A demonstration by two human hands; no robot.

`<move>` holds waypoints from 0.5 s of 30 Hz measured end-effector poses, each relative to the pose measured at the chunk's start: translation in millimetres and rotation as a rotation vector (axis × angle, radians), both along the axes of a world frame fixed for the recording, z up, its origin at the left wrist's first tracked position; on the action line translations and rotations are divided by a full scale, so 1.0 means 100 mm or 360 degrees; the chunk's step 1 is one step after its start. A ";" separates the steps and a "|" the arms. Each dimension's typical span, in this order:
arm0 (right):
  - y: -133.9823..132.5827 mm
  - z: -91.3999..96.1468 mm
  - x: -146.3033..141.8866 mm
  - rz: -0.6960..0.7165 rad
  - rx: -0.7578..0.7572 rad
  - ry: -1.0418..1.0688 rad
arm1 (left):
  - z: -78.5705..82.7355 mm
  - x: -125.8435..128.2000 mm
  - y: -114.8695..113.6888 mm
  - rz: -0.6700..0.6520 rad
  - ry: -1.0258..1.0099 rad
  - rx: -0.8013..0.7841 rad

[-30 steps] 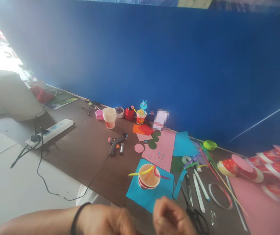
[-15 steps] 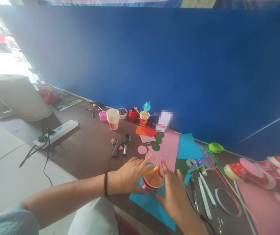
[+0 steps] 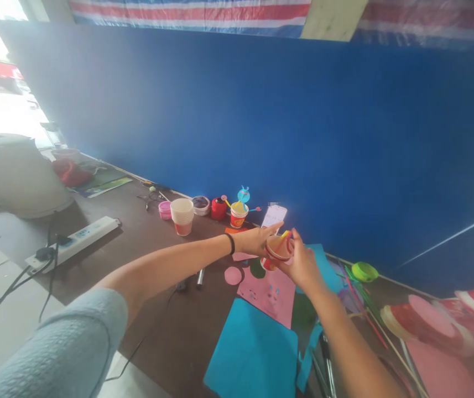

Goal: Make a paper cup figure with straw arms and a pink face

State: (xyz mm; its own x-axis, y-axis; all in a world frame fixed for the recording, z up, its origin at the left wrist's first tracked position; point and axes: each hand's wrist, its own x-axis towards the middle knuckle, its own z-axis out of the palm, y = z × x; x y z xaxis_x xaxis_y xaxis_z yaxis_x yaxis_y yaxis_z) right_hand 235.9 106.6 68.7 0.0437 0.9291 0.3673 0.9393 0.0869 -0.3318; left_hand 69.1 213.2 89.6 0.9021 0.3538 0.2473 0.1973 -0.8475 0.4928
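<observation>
Both my hands hold a red paper cup (image 3: pixel 277 250) with yellow and pink straws stuck in it, lifted above the brown table (image 3: pixel 145 276) and reached forward toward the blue wall. My left hand (image 3: pixel 257 241) grips its left side, my right hand (image 3: pixel 301 264) its right side, fingers wrapped round it. Beneath lie a pink paper sheet (image 3: pixel 267 293) and a pink paper disc (image 3: pixel 233 275). The blue paper sheet (image 3: pixel 253 354) lies nearer me. A finished cup figure (image 3: pixel 239 213) with a blue head stands just beyond.
A stack of cups (image 3: pixel 182 215), small pots (image 3: pixel 201 205), a white card (image 3: pixel 274 215) and a power strip (image 3: pixel 74 240) sit on the table. A glue gun is partly hidden under my left arm. Red cups (image 3: pixel 423 315), straws and a green tape roll (image 3: pixel 364 271) lie right.
My hands came up from the near edge, took the straw cup off the blue paper, and carried it forward and up over the pink sheet.
</observation>
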 end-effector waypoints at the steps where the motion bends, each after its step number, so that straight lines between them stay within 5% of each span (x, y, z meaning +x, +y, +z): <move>1: 0.08 -0.07 0.04 -0.0003 -0.0015 0.0001 | -0.09 0.05 0.08 -0.0003 0.0038 -0.0060; 8: 0.16 -0.36 0.07 -0.0050 -0.0059 0.0007 | -0.48 0.10 0.21 -0.0043 -0.0030 -0.0193; 15: -0.02 -0.20 0.06 0.0032 0.0037 0.0046 | -0.28 -0.19 -0.09 0.0229 -0.0119 -0.0271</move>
